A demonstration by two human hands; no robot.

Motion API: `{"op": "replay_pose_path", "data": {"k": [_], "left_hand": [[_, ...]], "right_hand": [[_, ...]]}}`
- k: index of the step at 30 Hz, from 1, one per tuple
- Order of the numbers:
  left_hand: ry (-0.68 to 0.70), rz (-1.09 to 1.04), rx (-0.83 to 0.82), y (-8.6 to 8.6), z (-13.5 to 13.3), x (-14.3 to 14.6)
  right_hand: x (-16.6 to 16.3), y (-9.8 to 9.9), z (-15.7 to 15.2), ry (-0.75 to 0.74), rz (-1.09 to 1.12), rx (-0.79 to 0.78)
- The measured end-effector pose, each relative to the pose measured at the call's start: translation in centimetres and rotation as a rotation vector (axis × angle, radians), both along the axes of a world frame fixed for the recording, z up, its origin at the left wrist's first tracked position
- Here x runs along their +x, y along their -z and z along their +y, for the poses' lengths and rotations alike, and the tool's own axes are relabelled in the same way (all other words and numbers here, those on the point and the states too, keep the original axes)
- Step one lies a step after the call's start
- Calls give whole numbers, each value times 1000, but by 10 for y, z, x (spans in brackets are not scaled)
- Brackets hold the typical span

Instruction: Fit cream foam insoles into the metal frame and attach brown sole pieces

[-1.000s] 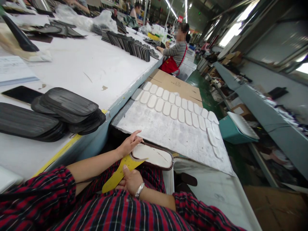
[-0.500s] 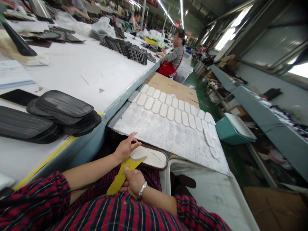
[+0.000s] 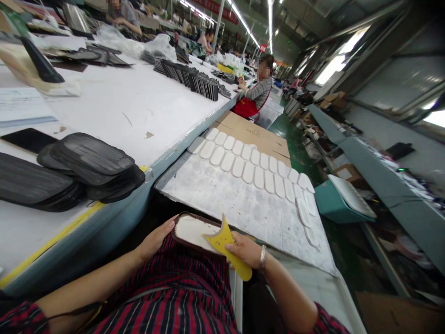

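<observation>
An oblong piece with a white face and a dark brown rim [image 3: 194,232] lies tilted above my lap. My left hand [image 3: 158,239] grips its left end, the fingertips at the rim and the rest partly hidden. A flat yellow tool with a curved, two-pointed end [image 3: 219,239] is in my right hand [image 3: 245,250]. That hand is closed around the tool at the right end of the piece, and the tool's points lie over the white face. Beyond the piece, white oblong pads [image 3: 227,162] lie in rows on a grey-white board [image 3: 215,190].
Stacks of dark oblong pieces [image 3: 93,155] sit on the white table [image 3: 114,106] at left, beside a black phone [image 3: 28,139]. A whitish bin [image 3: 313,283] is at lower right. A teal bin [image 3: 335,199] stands farther right. A co-worker [image 3: 259,90] sits at the table's far end.
My left hand has moved from over the white face to the piece's left end. My right hand, with the yellow tool, has shifted right and turned. The piece has moved left.
</observation>
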State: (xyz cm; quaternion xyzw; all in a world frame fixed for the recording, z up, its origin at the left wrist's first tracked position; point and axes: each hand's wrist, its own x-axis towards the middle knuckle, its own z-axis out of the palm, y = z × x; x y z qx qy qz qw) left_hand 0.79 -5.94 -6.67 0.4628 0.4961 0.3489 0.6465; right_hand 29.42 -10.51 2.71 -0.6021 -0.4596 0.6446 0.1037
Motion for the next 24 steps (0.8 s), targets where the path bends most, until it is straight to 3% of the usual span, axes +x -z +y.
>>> {"op": "replay_pose_path", "data": {"k": [4,7,12,16,19,24], "left_hand": [[44,107,47,-12,4,0],[56,93,32,-9,6,1],[-19,-162,-118,0,15,12],[-189,-453,-300,-12,27,29],[-289,-464,-399,-21,33,34],[-227,-309,-425,-14,27,30]], "right_hand": [[4,-12,38,-404,-703,287],[-14,-13,67,-570,-975,442],[-48,4,109,-661,-962,529],[-66,15,134,-734,-926,652],[-72,22,151,-835,-837,877],[-82,36,172,-1006,-642,1140]]}}
